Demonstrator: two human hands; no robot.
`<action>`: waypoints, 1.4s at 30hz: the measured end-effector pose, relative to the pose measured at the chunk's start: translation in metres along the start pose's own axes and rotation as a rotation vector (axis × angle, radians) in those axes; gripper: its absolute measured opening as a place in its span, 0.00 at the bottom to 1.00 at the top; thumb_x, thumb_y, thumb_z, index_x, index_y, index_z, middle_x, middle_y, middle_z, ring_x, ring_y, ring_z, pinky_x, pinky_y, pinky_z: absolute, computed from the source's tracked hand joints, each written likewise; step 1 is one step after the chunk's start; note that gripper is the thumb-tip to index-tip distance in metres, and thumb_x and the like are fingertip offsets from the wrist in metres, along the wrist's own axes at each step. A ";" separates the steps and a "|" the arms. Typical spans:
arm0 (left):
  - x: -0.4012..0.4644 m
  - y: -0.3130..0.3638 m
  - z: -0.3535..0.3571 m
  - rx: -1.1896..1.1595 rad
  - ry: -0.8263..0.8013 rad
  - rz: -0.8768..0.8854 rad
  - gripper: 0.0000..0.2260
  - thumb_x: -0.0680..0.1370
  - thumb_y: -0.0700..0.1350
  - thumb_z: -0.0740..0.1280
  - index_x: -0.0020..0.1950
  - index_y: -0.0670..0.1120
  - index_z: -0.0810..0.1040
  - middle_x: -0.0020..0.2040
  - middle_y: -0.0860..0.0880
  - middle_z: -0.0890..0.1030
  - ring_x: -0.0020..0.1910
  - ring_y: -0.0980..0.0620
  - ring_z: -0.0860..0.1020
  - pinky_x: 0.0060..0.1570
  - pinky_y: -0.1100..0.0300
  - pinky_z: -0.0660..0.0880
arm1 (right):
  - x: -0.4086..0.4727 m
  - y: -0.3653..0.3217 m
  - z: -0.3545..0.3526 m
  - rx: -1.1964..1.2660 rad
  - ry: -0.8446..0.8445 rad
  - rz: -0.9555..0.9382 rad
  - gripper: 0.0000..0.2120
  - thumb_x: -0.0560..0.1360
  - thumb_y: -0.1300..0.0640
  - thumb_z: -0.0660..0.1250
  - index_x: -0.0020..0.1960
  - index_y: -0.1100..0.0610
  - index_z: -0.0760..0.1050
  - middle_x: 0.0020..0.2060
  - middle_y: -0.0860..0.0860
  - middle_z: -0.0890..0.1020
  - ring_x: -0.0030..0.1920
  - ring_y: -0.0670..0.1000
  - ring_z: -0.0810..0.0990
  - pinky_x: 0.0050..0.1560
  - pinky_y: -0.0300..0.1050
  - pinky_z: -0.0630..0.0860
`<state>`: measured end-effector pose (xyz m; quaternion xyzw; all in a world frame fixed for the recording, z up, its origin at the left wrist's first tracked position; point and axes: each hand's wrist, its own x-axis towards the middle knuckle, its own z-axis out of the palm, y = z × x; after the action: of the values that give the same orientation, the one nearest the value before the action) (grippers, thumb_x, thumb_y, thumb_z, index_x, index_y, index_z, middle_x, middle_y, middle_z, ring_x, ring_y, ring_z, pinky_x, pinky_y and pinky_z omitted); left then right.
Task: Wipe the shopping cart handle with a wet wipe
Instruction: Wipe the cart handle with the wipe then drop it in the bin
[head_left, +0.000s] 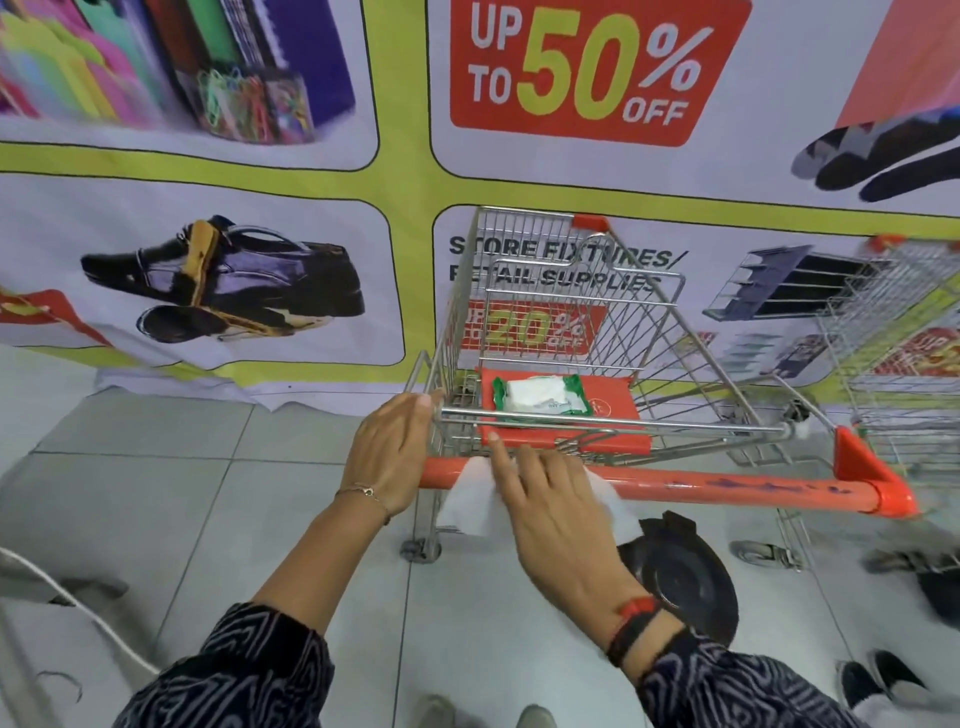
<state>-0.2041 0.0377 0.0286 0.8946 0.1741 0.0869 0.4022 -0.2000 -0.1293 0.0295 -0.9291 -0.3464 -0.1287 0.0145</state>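
Right hand (550, 499) pressed the wet wipe (470, 506) onto the handle (727, 488), fingers nearly straight; left hand (389, 457) had fingers curled round the cart frame (675, 424).

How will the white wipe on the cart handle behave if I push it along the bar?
The wipe hangs limp over the orange handle, so it is probably floppy and may bunch. It looks thin, so likely very light. Pressed under the right hand, it should slide rather than roll.
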 end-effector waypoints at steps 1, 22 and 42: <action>0.000 -0.001 0.000 -0.006 0.009 0.003 0.21 0.81 0.47 0.46 0.61 0.45 0.76 0.60 0.43 0.78 0.58 0.49 0.73 0.48 0.73 0.58 | 0.004 -0.003 0.001 0.002 0.009 -0.023 0.24 0.68 0.60 0.51 0.59 0.59 0.77 0.44 0.53 0.84 0.41 0.54 0.82 0.47 0.46 0.81; -0.003 0.010 0.000 0.561 -0.054 0.091 0.25 0.78 0.51 0.41 0.68 0.45 0.68 0.64 0.45 0.77 0.64 0.48 0.72 0.67 0.53 0.62 | -0.037 0.065 0.031 -0.015 0.215 0.187 0.19 0.67 0.57 0.54 0.56 0.59 0.70 0.45 0.60 0.85 0.51 0.58 0.69 0.56 0.56 0.65; -0.009 0.025 0.013 0.626 -0.125 0.104 0.30 0.73 0.53 0.39 0.74 0.47 0.55 0.74 0.47 0.62 0.74 0.49 0.59 0.74 0.51 0.53 | -0.081 0.176 0.027 0.137 0.195 0.297 0.17 0.66 0.59 0.59 0.54 0.60 0.71 0.43 0.60 0.82 0.47 0.54 0.68 0.53 0.49 0.63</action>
<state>-0.2026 0.0104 0.0384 0.9862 0.1213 -0.0052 0.1126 -0.1386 -0.3114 -0.0055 -0.9500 -0.2102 -0.1906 0.1300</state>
